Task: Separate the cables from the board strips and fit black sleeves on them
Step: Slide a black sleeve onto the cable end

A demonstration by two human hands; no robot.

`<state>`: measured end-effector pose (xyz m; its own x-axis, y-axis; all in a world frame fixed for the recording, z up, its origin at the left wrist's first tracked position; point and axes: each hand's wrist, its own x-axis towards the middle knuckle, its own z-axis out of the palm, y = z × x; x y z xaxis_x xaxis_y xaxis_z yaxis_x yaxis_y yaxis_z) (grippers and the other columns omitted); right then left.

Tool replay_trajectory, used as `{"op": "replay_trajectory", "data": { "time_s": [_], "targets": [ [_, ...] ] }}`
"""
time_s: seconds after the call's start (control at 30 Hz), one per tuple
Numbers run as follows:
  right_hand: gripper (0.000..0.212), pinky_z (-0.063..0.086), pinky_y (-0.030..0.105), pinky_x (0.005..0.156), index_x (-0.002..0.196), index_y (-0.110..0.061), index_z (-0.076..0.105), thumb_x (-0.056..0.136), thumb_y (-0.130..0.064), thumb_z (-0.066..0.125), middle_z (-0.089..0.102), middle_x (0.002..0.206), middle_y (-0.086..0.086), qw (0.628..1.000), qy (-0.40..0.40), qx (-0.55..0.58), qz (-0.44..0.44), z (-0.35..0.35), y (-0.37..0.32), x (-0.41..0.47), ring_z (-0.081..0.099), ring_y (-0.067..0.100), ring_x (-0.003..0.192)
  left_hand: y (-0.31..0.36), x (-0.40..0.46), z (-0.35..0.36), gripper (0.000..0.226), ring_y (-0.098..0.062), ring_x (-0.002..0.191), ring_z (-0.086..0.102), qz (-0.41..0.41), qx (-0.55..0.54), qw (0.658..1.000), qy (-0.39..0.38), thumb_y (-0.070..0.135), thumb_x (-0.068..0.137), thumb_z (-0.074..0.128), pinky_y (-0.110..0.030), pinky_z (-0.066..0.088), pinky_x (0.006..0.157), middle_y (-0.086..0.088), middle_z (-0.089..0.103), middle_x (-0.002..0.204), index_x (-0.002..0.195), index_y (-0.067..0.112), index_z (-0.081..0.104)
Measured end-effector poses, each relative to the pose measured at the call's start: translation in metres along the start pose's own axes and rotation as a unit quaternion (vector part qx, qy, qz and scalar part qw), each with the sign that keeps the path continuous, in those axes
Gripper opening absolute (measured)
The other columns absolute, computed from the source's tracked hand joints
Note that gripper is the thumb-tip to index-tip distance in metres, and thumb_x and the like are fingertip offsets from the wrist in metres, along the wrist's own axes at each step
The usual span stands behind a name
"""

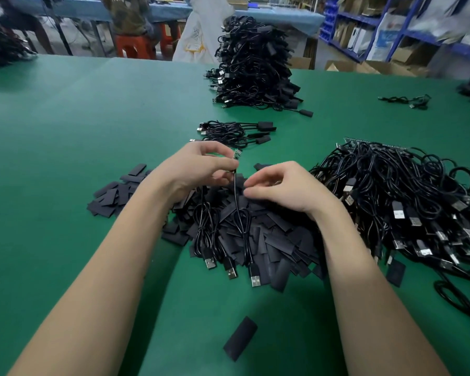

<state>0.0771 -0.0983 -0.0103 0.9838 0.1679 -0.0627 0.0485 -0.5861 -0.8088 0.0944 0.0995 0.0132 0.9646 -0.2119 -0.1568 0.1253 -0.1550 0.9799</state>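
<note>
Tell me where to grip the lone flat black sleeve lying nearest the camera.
Pinch the flat black sleeve across its two long edges near the middle, coming from above. It lies flat on the green mat, alone and tilted diagonally, so align the fingers with that tilt.

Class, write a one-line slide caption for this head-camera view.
Left hand holds a cable's bare board end; right hand picks in the black sleeve pile.

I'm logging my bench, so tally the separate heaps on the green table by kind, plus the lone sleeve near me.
Tall stack of sleeved cables: 1
Small batch of sleeved cables: 1
Unsleeved cable heap: 1
Sleeve pile: 1
Lone sleeve: 1
Total: 5
</note>
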Motion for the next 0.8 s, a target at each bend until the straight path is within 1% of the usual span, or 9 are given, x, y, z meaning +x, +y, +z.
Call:
{"op": "replay_trajectory", "data": {
  "time_s": [0.1,0.17,0.3,0.37,0.43,0.53,0.6,0.67,0.8],
  "targets": [
    [0.014,0.047,0.023,0.073,0.084,-0.03,0.081,0.074,-0.034,0.089,0.071,0.074,-0.01,0.998,-0.046,-0.043,-0.005,0.006,-0.003,0.0,0.059,0.003,0.068,0.001,-0.001,-0.003,0.012,-0.01,0.061,0.065,-0.001,-0.011,1.0,-0.011,0.003,0.091,0.07,-0.021,0.061,0.071,0.006,0.063,0.057,0.096,0.012,0.063],
    [0.011,0.046,0.023,0.071,0.081,-0.027,0.08,0.075,-0.03,0.089,0.073,0.078,-0.002,0.999,-0.031,-0.035,-0.016,0.007,-0.004,0.0,0.056,0.004,0.065,0.001,-0.002,-0.002,0.013,-0.011,0.061,0.065,-0.002,-0.012,1.0,-0.014,0.004,0.091,0.07,-0.02,0.06,0.07,0.005,0.063,0.059,0.097,0.013,0.063],
    [0.007,0.049,0.014,0.061,0.083,-0.018,0.077,0.083,-0.014,0.083,0.075,0.075,-0.003,0.994,0.034,0.105,-0.021,-0.005,-0.002,-0.003,0.065,0.002,0.065,0.001,-0.001,0.005,0.013,-0.013,0.065,0.071,0.0,-0.035,0.999,-0.04,0.002,0.093,0.067,-0.022,0.061,0.073,0.0,0.068,0.069,0.098,0.012,0.062],
    [0.006,0.053,0.017,0.059,0.087,-0.015,0.075,0.087,-0.01,0.079,0.076,0.077,0.002,0.981,0.052,0.187,0.0,-0.008,-0.001,-0.004,0.071,0.009,0.069,0.0,-0.001,0.011,0.011,-0.013,0.066,0.071,-0.003,-0.039,0.998,-0.052,0.002,0.094,0.067,-0.024,0.062,0.07,-0.009,0.069,0.082,0.098,0.011,0.061],
    [0.004,0.055,0.019,0.061,0.092,-0.014,0.073,0.09,-0.011,0.076,0.075,0.078,0.003,0.969,0.044,0.243,0.018,-0.007,-0.002,-0.004,0.072,0.013,0.07,-0.002,-0.001,0.017,0.01,-0.012,0.065,0.07,-0.005,-0.036,0.998,-0.058,0.003,0.095,0.066,-0.025,0.061,0.068,-0.013,0.068,0.089,0.097,0.012,0.061],
    [0.005,0.057,0.02,0.066,0.095,-0.014,0.074,0.09,-0.014,0.076,0.075,0.085,0.002,0.951,0.032,0.308,0.011,-0.005,-0.002,-0.003,0.071,0.015,0.074,-0.004,0.001,0.021,0.009,-0.012,0.065,0.069,-0.005,-0.042,0.998,-0.055,0.003,0.095,0.066,-0.023,0.06,0.067,-0.01,0.067,0.085,0.097,0.011,0.061],
    [0.013,0.058,0.022,0.072,0.098,-0.011,0.075,0.086,-0.008,0.079,0.077,0.091,0.002,0.945,0.011,0.327,-0.015,-0.005,0.0,-0.004,0.073,0.014,0.083,-0.005,0.003,0.021,0.01,-0.01,0.063,0.068,-0.007,-0.054,0.998,-0.045,0.003,0.094,0.066,-0.021,0.059,0.065,-0.007,0.068,0.078,0.098,0.011,0.062],
    [0.023,0.058,0.023,0.078,0.101,-0.01,0.074,0.081,0.0,0.08,0.078,0.096,0.002,0.951,0.006,0.309,-0.036,-0.004,0.002,-0.004,0.074,0.014,0.091,-0.007,0.004,0.02,0.011,-0.01,0.06,0.066,-0.012,-0.07,0.997,-0.039,0.002,0.094,0.066,-0.02,0.057,0.063,-0.006,0.068,0.073,0.097,0.012,0.062],
    [0.025,0.059,0.022,0.074,0.099,-0.009,0.074,0.08,0.006,0.079,0.079,0.093,0.005,0.946,0.011,0.321,-0.042,-0.003,0.003,-0.004,0.074,0.014,0.087,-0.008,0.005,0.02,0.011,-0.013,0.064,0.067,-0.023,-0.104,0.993,-0.054,0.003,0.094,0.066,-0.021,0.057,0.064,-0.004,0.07,0.075,0.094,0.013,0.063]
  ]
}}
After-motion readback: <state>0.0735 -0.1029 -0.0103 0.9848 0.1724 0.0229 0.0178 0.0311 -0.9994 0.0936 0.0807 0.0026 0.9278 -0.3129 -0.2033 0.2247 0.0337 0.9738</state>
